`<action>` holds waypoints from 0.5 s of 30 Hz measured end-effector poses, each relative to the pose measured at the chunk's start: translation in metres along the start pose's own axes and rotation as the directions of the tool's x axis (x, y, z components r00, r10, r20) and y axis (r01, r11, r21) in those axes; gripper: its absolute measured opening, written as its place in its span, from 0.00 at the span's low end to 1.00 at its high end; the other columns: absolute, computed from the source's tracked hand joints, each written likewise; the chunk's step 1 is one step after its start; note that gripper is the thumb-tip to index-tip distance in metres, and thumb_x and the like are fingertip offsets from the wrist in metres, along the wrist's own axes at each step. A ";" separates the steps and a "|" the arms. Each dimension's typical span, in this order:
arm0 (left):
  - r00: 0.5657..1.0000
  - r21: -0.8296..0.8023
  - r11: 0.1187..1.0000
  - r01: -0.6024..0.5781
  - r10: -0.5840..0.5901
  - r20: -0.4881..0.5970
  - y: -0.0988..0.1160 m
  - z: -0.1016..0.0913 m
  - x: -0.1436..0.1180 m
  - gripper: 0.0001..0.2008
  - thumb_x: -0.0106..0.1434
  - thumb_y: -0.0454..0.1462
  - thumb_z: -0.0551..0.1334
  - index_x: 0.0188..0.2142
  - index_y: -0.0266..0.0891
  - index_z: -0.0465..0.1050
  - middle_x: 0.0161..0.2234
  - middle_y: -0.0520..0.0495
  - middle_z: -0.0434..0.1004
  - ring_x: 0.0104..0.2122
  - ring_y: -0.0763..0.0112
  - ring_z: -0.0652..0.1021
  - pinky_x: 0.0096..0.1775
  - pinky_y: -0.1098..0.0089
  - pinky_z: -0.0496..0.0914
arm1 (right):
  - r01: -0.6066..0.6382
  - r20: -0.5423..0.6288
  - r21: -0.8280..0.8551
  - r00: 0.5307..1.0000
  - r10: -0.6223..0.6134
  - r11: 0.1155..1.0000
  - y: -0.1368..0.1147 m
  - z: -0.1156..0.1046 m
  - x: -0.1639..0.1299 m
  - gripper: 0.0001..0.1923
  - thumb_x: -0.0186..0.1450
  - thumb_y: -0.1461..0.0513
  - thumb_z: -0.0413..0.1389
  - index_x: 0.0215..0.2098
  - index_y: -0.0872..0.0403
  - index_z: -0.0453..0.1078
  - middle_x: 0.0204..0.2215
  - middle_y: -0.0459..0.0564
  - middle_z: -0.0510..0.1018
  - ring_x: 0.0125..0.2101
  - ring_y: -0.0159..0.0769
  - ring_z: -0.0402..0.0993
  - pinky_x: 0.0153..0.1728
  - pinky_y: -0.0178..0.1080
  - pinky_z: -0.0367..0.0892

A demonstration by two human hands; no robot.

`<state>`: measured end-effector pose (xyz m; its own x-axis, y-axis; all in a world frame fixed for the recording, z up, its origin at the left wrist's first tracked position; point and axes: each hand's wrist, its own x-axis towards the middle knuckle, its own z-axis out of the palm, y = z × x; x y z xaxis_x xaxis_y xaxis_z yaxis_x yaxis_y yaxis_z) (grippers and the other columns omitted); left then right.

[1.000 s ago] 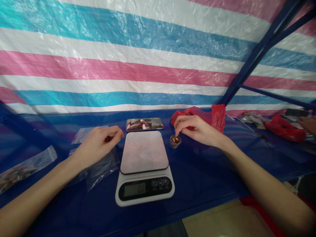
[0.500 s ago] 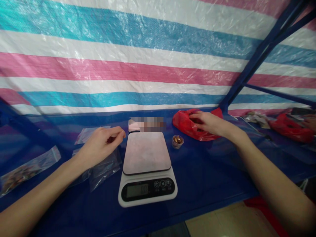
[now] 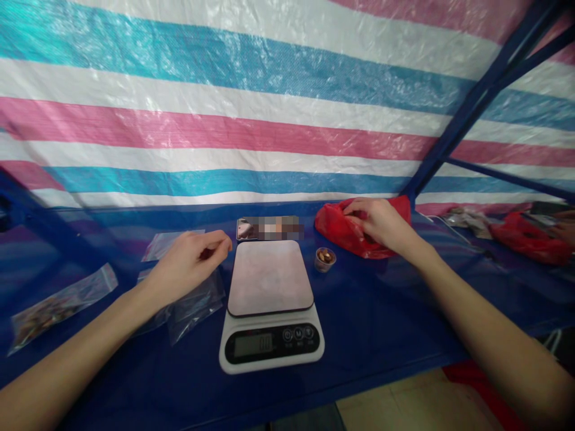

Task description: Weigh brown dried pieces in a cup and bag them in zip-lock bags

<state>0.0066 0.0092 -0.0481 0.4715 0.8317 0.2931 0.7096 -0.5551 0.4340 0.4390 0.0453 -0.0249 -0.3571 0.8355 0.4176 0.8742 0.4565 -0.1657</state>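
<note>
A white kitchen scale (image 3: 271, 311) stands on the blue table (image 3: 381, 323) in front of me, its platform bare. My left hand (image 3: 188, 263) hovers loosely curled just left of the scale, above clear plastic bags (image 3: 193, 305). My right hand (image 3: 380, 222) reaches into a red plastic bag (image 3: 336, 224) behind and right of the scale; its fingertips are hidden in the folds. A small clear cup (image 3: 325, 258) of brown pieces sits between the scale and the red bag.
A phone (image 3: 269, 228) lies flat behind the scale. A filled clear bag (image 3: 58, 305) rests at the far left. Another red bag (image 3: 530, 242) and another person's hand (image 3: 565, 230) are at the far right. A striped tarp (image 3: 269, 120) backs the table.
My right hand left the small cup and moved right into the red bag, where it has shifted slightly. My left hand has hardly moved.
</note>
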 end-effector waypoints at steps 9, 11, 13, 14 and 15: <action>0.999 0.014 0.999 0.032 -0.033 0.007 -0.001 0.001 0.001 0.18 0.74 0.42 0.52 0.34 0.38 0.76 0.25 0.52 0.75 0.23 0.73 0.69 0.29 0.71 0.58 | -0.029 -0.194 -0.036 0.981 0.021 0.999 -0.018 -0.029 -0.005 0.10 0.71 0.58 0.60 0.39 0.50 0.83 0.38 0.55 0.87 0.39 0.52 0.82 0.42 0.50 0.73; 0.999 0.004 0.999 0.033 -0.033 0.006 -0.002 0.002 0.000 0.18 0.74 0.43 0.52 0.34 0.38 0.76 0.25 0.52 0.76 0.23 0.72 0.69 0.29 0.71 0.58 | -0.010 -0.245 -0.009 0.970 0.008 1.000 -0.027 -0.030 -0.006 0.10 0.72 0.58 0.59 0.38 0.49 0.83 0.38 0.54 0.87 0.40 0.51 0.81 0.44 0.50 0.73; 1.000 -0.003 1.000 0.030 -0.030 0.005 -0.003 0.003 0.000 0.19 0.75 0.45 0.52 0.34 0.39 0.77 0.25 0.52 0.76 0.24 0.72 0.69 0.29 0.70 0.59 | 0.020 -0.230 0.002 0.973 -0.019 1.000 -0.035 -0.028 -0.006 0.09 0.72 0.58 0.60 0.38 0.49 0.82 0.38 0.54 0.86 0.41 0.51 0.81 0.45 0.50 0.73; 1.000 -0.003 1.000 0.029 -0.029 0.004 -0.003 0.003 0.000 0.20 0.75 0.45 0.52 0.34 0.39 0.77 0.25 0.52 0.75 0.23 0.71 0.69 0.29 0.70 0.59 | 0.028 -0.203 -0.007 0.979 -0.029 1.000 -0.038 -0.027 -0.006 0.08 0.72 0.59 0.60 0.38 0.50 0.82 0.38 0.55 0.86 0.41 0.51 0.81 0.45 0.49 0.72; 1.000 -0.001 1.000 0.030 -0.030 0.004 -0.003 0.003 0.000 0.20 0.75 0.45 0.52 0.34 0.39 0.77 0.25 0.52 0.75 0.23 0.71 0.69 0.29 0.70 0.59 | 0.029 -0.172 -0.023 0.984 -0.033 0.999 -0.040 -0.025 -0.006 0.07 0.71 0.59 0.61 0.37 0.51 0.81 0.38 0.55 0.86 0.41 0.51 0.81 0.45 0.49 0.72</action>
<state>0.0057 0.0112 -0.0520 0.4516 0.8482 0.2768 0.7228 -0.5297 0.4439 0.4149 0.0143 0.0015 -0.3235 0.7548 0.5706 0.8708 0.4735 -0.1326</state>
